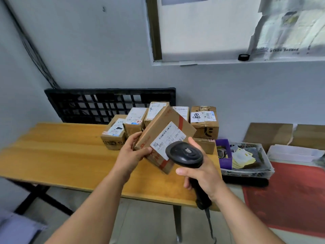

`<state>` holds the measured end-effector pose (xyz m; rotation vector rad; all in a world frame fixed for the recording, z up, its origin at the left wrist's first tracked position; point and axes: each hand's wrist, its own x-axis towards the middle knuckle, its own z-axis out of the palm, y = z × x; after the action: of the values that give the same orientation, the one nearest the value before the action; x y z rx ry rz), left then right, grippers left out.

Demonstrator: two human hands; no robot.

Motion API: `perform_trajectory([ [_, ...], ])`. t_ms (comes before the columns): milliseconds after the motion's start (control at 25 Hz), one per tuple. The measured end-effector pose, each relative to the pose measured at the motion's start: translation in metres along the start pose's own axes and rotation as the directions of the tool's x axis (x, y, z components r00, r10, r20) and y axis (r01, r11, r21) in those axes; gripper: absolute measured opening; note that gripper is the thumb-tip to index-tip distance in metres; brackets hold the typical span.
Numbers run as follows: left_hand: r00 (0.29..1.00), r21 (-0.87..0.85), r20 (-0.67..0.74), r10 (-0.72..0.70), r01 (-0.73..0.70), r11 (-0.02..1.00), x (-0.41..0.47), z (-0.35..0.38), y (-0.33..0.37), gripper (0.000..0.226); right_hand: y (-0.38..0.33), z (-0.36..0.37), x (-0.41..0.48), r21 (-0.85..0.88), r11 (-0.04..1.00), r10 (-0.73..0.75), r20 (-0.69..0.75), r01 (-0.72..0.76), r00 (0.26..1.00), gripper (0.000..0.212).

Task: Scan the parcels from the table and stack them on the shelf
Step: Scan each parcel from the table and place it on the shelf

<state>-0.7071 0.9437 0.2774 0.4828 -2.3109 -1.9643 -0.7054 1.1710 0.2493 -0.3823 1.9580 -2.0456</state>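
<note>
Left hand (130,154) gripping tilted brown cardboard parcel (169,118) with white barcode label (168,137), right hand (202,173) alongside clasping black handheld scanner (184,153)

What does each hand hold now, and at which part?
The left hand grips the cardboard parcel at its left end; the right hand grips the black scanner by its handle.

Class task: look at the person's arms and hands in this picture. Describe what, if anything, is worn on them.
Nothing is worn. The left hand and right hand are bare: no gloves, rings or watch show. The left forearm and right forearm are uncovered down to the picture's bottom edge; no sleeve shows.
</note>
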Motion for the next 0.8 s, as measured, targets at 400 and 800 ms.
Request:
perform_trajectory([
  [400,0.966,0.240,-0.125,0.227,-0.193,0.952,-0.001,-0.102,0.067,0.046,-0.084,0.041,0.009,-0.004,0.963,-0.263,0.192,0.268,0.946,0.106],
  [800,0.951,0.263,-0.187,0.248,-0.195,0.945,-0.007,-0.115,0.069,0.044,-0.077,0.043,0.017,-0.025,0.962,-0.258,0.223,0.270,0.940,0.102],
])
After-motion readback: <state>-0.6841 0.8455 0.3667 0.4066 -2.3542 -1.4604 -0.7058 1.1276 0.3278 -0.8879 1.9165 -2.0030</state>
